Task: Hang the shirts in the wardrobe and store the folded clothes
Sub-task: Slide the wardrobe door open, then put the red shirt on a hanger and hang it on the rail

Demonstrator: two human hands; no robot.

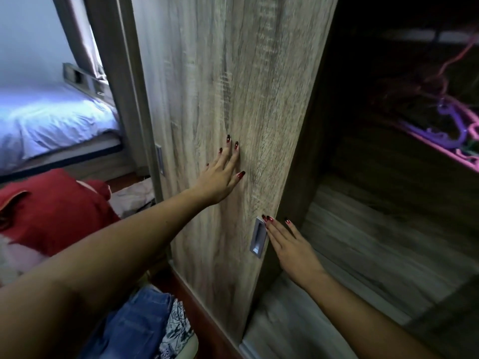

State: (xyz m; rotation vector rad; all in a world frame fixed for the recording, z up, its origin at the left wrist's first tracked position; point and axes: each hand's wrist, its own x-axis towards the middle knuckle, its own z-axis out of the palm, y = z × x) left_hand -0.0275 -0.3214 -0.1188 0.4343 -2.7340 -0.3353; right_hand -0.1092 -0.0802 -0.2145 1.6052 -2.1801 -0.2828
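Observation:
A wood-grain sliding wardrobe door fills the middle of the head view. My left hand lies flat against its face with fingers spread, holding nothing. My right hand rests at the door's right edge, fingertips beside the recessed metal handle, fingers straight. To the right the wardrobe interior is open and dark, with a bare wooden shelf. Purple and pink hangers hang at the upper right. Folded jeans and a patterned cloth lie at the bottom left. A red garment lies to the left.
A bed with a white sheet stands at the far left, beyond a second door panel with its own handle. A pale cloth lies on the floor near the door's base.

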